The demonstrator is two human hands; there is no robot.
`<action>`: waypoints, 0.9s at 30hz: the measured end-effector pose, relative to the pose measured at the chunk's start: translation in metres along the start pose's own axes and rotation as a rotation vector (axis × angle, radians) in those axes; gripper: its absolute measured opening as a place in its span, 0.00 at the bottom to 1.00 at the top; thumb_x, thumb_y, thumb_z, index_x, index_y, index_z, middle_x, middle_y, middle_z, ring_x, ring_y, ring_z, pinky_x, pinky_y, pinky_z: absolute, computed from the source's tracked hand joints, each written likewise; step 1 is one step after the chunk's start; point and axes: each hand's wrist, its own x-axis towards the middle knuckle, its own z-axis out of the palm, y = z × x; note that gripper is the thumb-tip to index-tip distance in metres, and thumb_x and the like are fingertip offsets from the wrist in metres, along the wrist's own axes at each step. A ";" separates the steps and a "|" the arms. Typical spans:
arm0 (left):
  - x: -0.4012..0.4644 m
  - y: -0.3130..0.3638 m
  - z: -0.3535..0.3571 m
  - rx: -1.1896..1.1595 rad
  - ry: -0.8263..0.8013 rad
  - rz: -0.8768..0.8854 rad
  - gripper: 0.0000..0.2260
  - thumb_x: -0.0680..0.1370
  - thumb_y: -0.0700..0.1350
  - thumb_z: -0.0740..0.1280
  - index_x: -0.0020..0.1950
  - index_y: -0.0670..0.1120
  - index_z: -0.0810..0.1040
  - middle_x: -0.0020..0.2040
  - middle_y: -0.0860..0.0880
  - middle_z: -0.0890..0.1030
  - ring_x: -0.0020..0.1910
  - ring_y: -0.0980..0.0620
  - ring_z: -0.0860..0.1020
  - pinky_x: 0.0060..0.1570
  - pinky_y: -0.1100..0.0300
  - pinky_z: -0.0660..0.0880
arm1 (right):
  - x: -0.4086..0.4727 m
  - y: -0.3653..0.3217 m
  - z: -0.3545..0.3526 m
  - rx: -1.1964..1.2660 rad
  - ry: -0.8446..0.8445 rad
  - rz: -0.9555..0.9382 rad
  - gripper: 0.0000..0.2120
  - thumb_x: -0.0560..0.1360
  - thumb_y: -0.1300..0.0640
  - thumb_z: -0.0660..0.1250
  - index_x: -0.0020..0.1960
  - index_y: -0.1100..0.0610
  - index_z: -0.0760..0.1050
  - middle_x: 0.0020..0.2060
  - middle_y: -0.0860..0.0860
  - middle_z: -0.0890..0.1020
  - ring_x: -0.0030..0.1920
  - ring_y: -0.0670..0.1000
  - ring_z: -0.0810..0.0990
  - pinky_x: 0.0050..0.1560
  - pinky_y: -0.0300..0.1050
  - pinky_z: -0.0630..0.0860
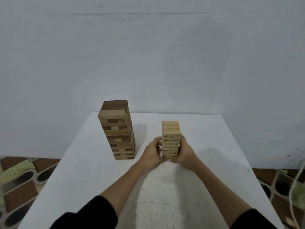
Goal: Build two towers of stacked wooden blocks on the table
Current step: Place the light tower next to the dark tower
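Both towers are up on the table point(214, 146): pale tower point(170, 139) sits right of the dark tower point(118, 129), well apart. Left hand point(152, 152) and right hand point(184, 152) grip its lower sides. I'd squeeze evenly, square the layers, then let go slowly.

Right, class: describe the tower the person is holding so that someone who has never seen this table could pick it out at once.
Start at the white table against the pale wall. Two block towers stand on it; take the smaller tower, on the right, held between the left hand and the right hand. Unlike the taller tower of mixed dark and light wood, it is all pale wood with dark print on its blocks.
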 end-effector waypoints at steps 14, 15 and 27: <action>0.007 0.008 -0.013 0.158 -0.024 0.139 0.39 0.61 0.48 0.81 0.67 0.59 0.65 0.59 0.53 0.72 0.57 0.55 0.72 0.44 0.74 0.73 | 0.006 -0.015 -0.019 -0.124 -0.015 -0.163 0.61 0.51 0.39 0.77 0.76 0.51 0.48 0.62 0.48 0.70 0.59 0.52 0.71 0.51 0.42 0.71; 0.007 0.010 -0.015 0.172 -0.020 0.159 0.39 0.62 0.47 0.81 0.66 0.59 0.64 0.59 0.53 0.71 0.57 0.57 0.71 0.45 0.76 0.70 | 0.005 -0.015 -0.020 -0.129 -0.024 -0.167 0.62 0.52 0.39 0.77 0.76 0.50 0.47 0.63 0.48 0.70 0.59 0.53 0.71 0.51 0.44 0.72; 0.003 0.019 -0.030 0.150 -0.023 0.177 0.42 0.66 0.43 0.78 0.74 0.48 0.59 0.57 0.52 0.73 0.54 0.52 0.72 0.52 0.64 0.72 | 0.003 -0.026 -0.031 -0.098 -0.058 -0.175 0.54 0.62 0.62 0.79 0.76 0.51 0.48 0.56 0.49 0.72 0.45 0.46 0.71 0.40 0.32 0.71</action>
